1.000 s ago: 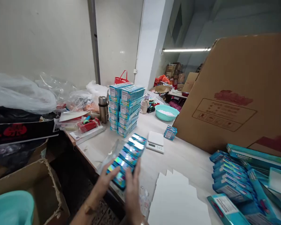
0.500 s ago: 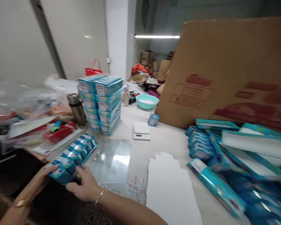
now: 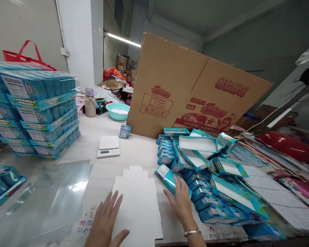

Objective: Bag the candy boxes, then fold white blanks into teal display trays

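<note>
My left hand is spread, its fingers over the left side of a flat white cardboard blank with stepped edges. To the right, my right hand, with a bangle at the wrist, has its fingers stretched out over a blue printed carton; whether it touches the carton I cannot tell. Neither hand holds anything. Beside the carton lie rows of small blue boxes and several blue trays with white insides. At the left edge sits a tray filled with blue boxes, partly out of view.
Wrapped blue packs are stacked at left. Clear plastic sheets lie before them. Behind are a white scale, one small blue box, a turquoise basin and a big cardboard box.
Both hands have let go of the filled tray at left and moved right, to the white blank and the blue carton. The camera has turned to the right.
</note>
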Tool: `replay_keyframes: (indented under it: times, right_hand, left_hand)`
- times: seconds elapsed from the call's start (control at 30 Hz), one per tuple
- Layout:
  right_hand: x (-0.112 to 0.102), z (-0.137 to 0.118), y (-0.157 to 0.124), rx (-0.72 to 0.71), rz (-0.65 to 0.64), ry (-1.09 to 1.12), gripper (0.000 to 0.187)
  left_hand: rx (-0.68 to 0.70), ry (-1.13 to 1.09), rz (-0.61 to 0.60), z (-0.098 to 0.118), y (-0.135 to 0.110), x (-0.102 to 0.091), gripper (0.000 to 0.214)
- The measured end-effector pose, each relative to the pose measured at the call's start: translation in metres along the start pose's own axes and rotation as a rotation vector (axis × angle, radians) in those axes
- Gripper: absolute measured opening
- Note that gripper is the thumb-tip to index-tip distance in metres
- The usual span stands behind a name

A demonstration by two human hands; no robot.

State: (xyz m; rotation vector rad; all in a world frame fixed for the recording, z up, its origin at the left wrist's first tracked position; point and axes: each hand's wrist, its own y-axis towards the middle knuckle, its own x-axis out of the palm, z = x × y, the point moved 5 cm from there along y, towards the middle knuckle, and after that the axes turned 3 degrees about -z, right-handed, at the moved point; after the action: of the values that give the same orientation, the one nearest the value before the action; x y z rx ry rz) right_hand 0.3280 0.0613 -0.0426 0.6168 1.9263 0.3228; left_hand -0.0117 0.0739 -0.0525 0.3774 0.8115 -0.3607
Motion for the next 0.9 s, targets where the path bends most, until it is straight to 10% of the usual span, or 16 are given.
replay_keyframes:
  times: [0.2,0.33,0.5,0.6,0.73,0.9]
  right_hand:
    - [-0.02,0.069,0.004,-0.075,-0.101,-0.177,0.066]
    - [-0.033,0.031,0.003,0.203,-0.23,0.436,0.059]
    - [0.022,-0.056,-0.034,0.656,-0.543,1.358,0.064]
    - [0.049,-0.076,-0.058,0.614,-0.575,1.229,0.06]
    - [0.032,-0.055,-0.058,0.421,-0.312,0.753,0.065]
    - [0.007,-0.039,-0.003,0.181,-0.24,0.411,0.041]
  left_hand:
    - [0.085,0.18,-0.33,0.013,0.05,0.05,0.089]
    - [0.08,0.175,-0.289,0.004,0.051,0.056,0.08]
    - [-0.137,-0.16,-0.191,-0.003,0.055,0.049,0.055]
    - [-0.267,-0.393,-0.172,-0.007,0.056,0.037,0.059]
    - [-0.247,-0.472,0.008,-0.008,0.083,0.005,0.067]
    - [-0.122,-0.65,0.082,0.004,0.194,-0.011,0.067]
